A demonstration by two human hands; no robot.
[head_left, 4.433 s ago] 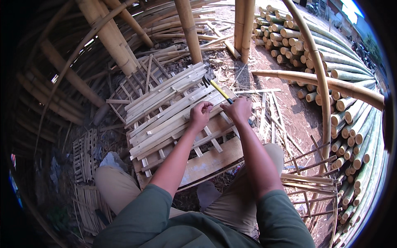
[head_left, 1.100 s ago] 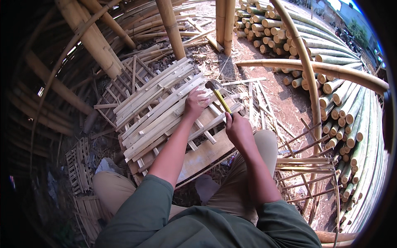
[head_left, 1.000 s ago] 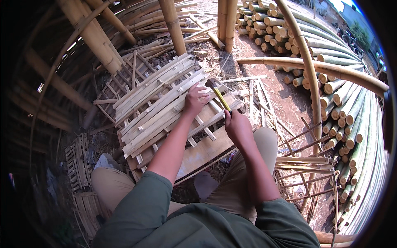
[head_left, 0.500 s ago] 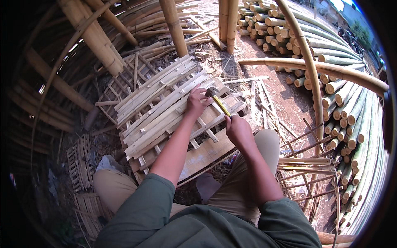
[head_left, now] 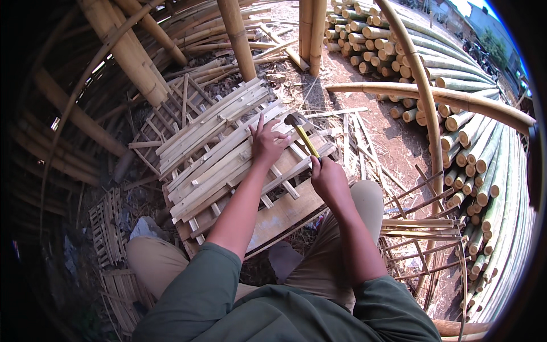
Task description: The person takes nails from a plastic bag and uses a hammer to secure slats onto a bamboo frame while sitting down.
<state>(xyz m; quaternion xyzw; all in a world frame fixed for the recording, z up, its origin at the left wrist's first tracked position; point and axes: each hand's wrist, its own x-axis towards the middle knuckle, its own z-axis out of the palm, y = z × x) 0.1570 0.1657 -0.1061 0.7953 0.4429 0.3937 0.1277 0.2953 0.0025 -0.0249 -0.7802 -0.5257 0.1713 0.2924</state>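
Note:
My right hand [head_left: 329, 178] is wrapped round the lower end of a hammer [head_left: 306, 139] with a yellow handle. Its dark head is up by the fingers of my left hand [head_left: 268, 142], over the slatted panel. That left hand has its fingers spread above the slats; whether a small nail is between any of them is too fine to make out. Pale wooden slats [head_left: 213, 166] lie side by side across thinner crosspieces, forming the panel in front of me. Under its near side is a flat wooden board [head_left: 279, 219].
Cut green bamboo poles [head_left: 484, 165] are stacked along the right. Upright bamboo posts [head_left: 238, 40] stand beyond the panel. A curved bamboo rail [head_left: 473, 100] crosses at the right. Thin frames [head_left: 421, 256] lie beside my right knee, and small slatted pieces [head_left: 108, 228] at the left.
The fingers of my left hand have spread and lifted a little from the slats. The hammer head has shifted only slightly; my right hand still grips the handle.

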